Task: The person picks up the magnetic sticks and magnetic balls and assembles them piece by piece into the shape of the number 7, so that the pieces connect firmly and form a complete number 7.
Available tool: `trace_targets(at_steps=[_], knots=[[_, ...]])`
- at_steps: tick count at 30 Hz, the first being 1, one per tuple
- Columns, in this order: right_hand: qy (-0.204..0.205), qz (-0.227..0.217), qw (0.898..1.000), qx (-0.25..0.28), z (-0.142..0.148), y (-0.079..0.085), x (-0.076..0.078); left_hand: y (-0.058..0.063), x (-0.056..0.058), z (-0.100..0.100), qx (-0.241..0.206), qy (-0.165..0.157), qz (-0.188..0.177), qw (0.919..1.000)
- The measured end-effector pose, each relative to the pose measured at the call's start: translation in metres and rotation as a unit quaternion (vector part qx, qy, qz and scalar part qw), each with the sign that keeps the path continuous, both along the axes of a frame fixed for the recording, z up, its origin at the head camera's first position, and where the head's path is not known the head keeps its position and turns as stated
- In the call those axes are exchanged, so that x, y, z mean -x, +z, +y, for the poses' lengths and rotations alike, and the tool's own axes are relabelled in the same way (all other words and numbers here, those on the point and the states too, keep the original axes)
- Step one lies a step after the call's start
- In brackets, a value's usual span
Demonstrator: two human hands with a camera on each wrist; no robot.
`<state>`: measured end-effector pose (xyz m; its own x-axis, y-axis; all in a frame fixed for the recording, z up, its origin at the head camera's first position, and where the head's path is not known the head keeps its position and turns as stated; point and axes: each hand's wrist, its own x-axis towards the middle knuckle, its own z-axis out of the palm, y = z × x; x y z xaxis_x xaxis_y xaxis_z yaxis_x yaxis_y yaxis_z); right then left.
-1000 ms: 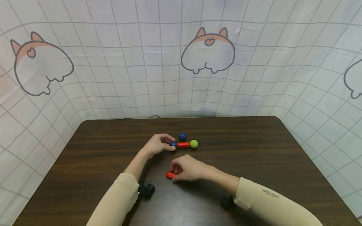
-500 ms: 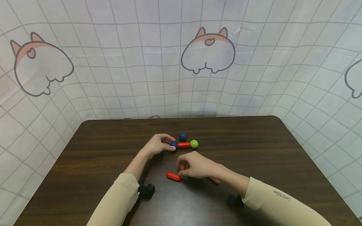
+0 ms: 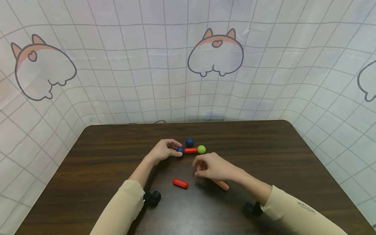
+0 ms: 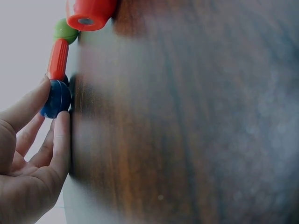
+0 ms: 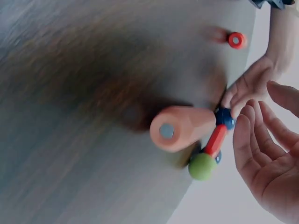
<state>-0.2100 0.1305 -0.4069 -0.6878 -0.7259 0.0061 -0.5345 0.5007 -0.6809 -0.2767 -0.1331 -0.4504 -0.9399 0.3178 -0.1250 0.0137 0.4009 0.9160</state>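
A dark wooden table (image 3: 264, 147) meets a white gridded curtain (image 3: 147, 85). My left hand (image 3: 163, 150) pinches a blue ball (image 3: 180, 150), seemingly steadying the red rod (image 3: 191, 150) and green ball (image 3: 201, 149) lined up rightward. My right hand (image 3: 215, 167), relaxed, holds nothing; an orange rod (image 3: 222, 185) lies partly hidden below it, a loose red rod (image 3: 180, 183) leftward. Wood stretches rightward, giving it room; the far edge (image 3: 249, 122) lies beyond both hands.

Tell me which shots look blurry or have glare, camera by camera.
Head view: mostly crisp, with a pale sheen on the near part of the table and a soft shadow below the right hand; left wrist view: table hazy and blurred, the left hand clearer; right wrist view: table smeared, with a dark shadow beside the salmon stick.
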Motion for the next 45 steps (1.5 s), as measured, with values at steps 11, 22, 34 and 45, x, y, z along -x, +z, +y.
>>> trace_targets(at_steps=[11, 22, 34, 45], knots=[[-0.066, -0.018, 0.998, -0.012, 0.022, 0.006, 0.003, 0.004, -0.002, 0.001, -0.004, 0.0, 0.002, 1.0], [-0.065, -0.048, 0.996, -0.032, 0.041, 0.0, 0.0, 0.0, -0.001, -0.001, -0.004, -0.004, 0.004, 1.0], [-0.069, -0.075, 0.993, -0.052, 0.046, -0.009, -0.006, 0.002, -0.002, 0.0, -0.002, -0.003, 0.003, 1.0], [-0.064, -0.079, 0.993, -0.053, 0.045, -0.015, -0.007, 0.003, -0.002, 0.0, -0.005, -0.002, 0.001, 1.0]])
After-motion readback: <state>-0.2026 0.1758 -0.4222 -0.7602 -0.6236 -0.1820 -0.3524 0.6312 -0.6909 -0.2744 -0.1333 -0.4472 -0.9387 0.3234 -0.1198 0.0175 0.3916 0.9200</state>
